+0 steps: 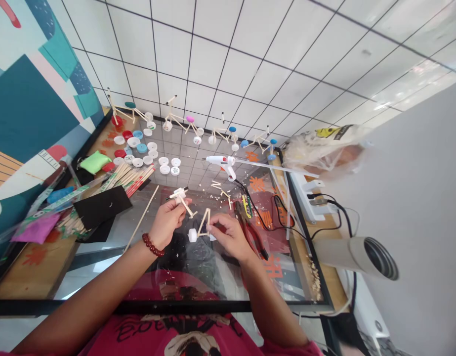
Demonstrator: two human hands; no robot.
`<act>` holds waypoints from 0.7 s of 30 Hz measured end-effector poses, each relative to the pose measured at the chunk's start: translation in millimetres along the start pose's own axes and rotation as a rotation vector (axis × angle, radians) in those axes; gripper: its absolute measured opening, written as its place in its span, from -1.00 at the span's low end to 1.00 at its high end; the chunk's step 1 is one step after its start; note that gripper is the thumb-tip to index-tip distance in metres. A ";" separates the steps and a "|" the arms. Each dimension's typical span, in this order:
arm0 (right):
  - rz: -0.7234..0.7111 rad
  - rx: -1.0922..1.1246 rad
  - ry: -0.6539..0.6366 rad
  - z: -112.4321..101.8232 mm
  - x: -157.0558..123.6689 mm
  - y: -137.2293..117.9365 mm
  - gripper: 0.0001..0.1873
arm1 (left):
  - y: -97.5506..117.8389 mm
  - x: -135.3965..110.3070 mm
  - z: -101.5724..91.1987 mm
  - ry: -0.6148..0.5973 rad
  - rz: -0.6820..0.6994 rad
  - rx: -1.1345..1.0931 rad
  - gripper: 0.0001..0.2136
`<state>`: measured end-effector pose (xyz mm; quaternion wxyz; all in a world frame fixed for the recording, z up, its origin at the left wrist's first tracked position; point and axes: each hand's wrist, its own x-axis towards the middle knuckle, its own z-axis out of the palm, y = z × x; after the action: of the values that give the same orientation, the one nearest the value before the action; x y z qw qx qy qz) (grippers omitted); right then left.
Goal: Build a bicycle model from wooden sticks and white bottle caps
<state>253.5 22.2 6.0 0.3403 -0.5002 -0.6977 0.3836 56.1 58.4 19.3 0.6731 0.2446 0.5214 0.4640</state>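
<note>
I see a bundle of wooden sticks (131,179) beside a black card (102,207). My left hand (167,222), a beaded bracelet (152,245) at its wrist, grips a small stick frame (181,200). Just beside it, my right hand (231,237) pinches a triangular stick frame (203,222) carrying a white bottle-cap wheel (192,235). A white glue gun (220,161) lies beyond; red-handled pliers (250,232) sit near my right hand.
</note>
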 end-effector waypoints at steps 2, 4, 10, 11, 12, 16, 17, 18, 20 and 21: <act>-0.034 -0.044 -0.065 3.7 1.6 -4.5 -0.81 | -1.3 -1.6 -3.8 -0.006 -0.009 0.015 -0.55; -0.063 -0.076 -0.100 7.6 2.8 -8.4 -0.81 | -3.6 -1.4 -6.3 -0.013 -0.007 0.037 -0.56; -0.079 -0.077 -0.081 13.6 2.1 -9.0 -0.82 | -7.0 7.7 -12.5 -0.025 0.112 0.308 -0.72; -0.072 -0.071 -0.079 13.4 1.6 -7.9 -0.81 | -6.1 9.5 -14.1 -0.031 0.164 0.402 -0.75; -0.063 -0.061 -0.078 13.0 1.0 -6.6 -0.81 | -5.0 11.1 -15.6 -0.039 0.218 0.494 -0.76; -0.025 -0.022 -0.069 11.8 -1.1 -3.0 -0.80 | -0.6 14.4 -18.6 -0.059 0.352 0.763 -0.76; -0.022 -0.020 -0.066 11.8 -1.4 -2.6 -0.80 | -0.1 14.8 -18.4 -0.056 0.363 0.806 -0.74; -0.022 -0.020 -0.063 12.0 -1.7 -2.2 -0.81 | 0.0 15.0 -17.8 -0.051 0.370 0.841 -0.72; -0.025 -0.027 -0.065 12.5 -2.0 -1.8 -0.81 | -0.2 15.5 -16.4 -0.044 0.380 0.891 -0.69; -0.028 -0.031 -0.067 12.6 -2.0 -1.6 -0.81 | -0.6 15.8 -15.8 -0.045 0.387 0.907 -0.68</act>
<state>242.5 17.5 1.3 0.3144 -0.4826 -0.7214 0.3846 42.1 69.7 6.0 0.4112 0.6154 0.6012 0.3012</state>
